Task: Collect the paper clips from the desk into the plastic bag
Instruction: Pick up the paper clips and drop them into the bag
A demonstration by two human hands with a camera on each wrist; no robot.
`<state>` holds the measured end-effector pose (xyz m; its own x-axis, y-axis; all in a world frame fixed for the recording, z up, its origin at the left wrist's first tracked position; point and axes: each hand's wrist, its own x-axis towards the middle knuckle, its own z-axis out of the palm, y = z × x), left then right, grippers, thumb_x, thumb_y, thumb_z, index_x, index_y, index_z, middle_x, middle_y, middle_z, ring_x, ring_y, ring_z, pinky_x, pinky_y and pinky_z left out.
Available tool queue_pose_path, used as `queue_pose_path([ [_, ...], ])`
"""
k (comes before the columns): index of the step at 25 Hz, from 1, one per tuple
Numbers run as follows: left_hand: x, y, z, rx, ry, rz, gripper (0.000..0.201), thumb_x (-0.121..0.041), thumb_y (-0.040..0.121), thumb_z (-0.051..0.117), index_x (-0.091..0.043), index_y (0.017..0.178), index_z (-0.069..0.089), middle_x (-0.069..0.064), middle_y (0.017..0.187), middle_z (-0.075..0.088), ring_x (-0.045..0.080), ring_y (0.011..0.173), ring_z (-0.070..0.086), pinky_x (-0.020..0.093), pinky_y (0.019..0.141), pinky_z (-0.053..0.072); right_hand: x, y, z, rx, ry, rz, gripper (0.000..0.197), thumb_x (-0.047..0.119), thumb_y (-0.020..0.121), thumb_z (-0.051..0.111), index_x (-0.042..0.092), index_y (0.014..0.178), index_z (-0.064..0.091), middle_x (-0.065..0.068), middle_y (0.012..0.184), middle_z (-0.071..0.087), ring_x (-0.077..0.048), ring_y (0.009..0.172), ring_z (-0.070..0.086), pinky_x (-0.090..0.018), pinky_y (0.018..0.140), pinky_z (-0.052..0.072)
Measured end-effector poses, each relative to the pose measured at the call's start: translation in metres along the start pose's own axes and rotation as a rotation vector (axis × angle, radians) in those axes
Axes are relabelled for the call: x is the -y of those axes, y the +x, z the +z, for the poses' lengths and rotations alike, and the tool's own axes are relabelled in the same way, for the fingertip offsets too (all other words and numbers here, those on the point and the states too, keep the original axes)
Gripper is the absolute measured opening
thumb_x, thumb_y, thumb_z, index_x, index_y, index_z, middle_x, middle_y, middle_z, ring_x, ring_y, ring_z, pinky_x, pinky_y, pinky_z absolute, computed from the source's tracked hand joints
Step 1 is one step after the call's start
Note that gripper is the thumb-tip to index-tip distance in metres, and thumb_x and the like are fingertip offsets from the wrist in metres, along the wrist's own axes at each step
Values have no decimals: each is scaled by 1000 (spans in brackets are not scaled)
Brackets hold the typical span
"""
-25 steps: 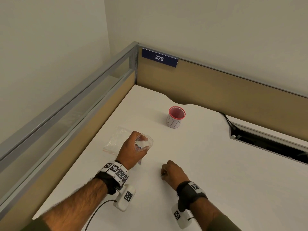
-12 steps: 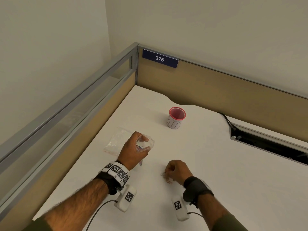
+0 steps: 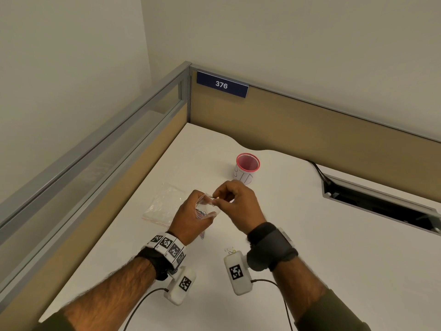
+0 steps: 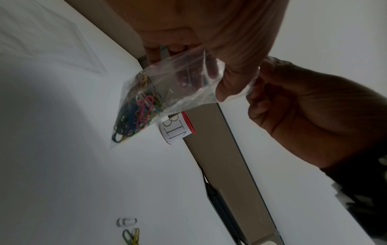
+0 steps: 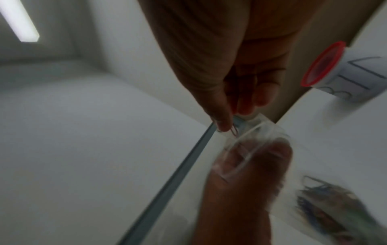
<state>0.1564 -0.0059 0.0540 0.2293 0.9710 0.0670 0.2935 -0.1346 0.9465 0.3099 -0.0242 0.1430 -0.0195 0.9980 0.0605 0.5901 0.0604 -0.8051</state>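
Note:
My left hand (image 3: 199, 206) holds a small clear plastic bag (image 3: 207, 209) above the white desk (image 3: 310, 247), fingers spreading its mouth. In the left wrist view the bag (image 4: 184, 79) hangs with several coloured paper clips (image 4: 136, 114) at its bottom. My right hand (image 3: 218, 199) pinches one paper clip (image 5: 235, 131) between thumb and forefinger right at the bag's mouth (image 5: 251, 140). A few loose clips (image 3: 230, 250) lie on the desk near my right wrist, and the left wrist view shows them as a white clip (image 4: 126, 222) and a green and yellow pair (image 4: 132, 235).
A red-rimmed cup (image 3: 247, 167) labelled BIN stands behind my hands. Another flat clear bag (image 3: 164, 204) lies on the desk to the left. A cable slot (image 3: 381, 206) opens at the right. Tan partition walls (image 3: 310, 130) close the back and left.
My right hand has lifted off the desk with a clip and moved up and left to the bag's mouth. The left hand has kept the bag in about the same place.

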Motion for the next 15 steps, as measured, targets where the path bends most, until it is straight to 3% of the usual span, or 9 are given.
queue_pose_path([
  [4,0,1,-2,-1,-3,13,37,-14,80,77,-27,104,52,-10,105,64,10,109,61,22,86,52,-2,-4,1,-31,8,-35,4,19,88,67,21,92,67,1,89,63,-16,79,60,-30,68,57],
  [8,6,1,-5,-9,-2,-5,35,-12,79,76,-23,104,54,-7,112,66,8,114,60,29,93,53,-40,-7,-11,-118,-29,28,10,13,89,63,22,88,66,4,89,64,-13,81,61,-30,73,57],
  [12,8,1,-4,-10,-20,4,35,-11,79,77,-21,104,55,-8,111,67,5,113,61,31,96,53,-100,-36,3,124,-351,226,15,17,89,62,20,103,67,0,103,61,-13,91,58,-27,86,50],
  [15,11,2,-6,-15,-20,6,35,-12,79,77,-21,104,55,-7,111,67,7,113,61,33,97,52,-128,-66,31,317,-456,231,32,18,89,59,24,120,62,2,118,55,-17,107,53,-28,95,46],
])
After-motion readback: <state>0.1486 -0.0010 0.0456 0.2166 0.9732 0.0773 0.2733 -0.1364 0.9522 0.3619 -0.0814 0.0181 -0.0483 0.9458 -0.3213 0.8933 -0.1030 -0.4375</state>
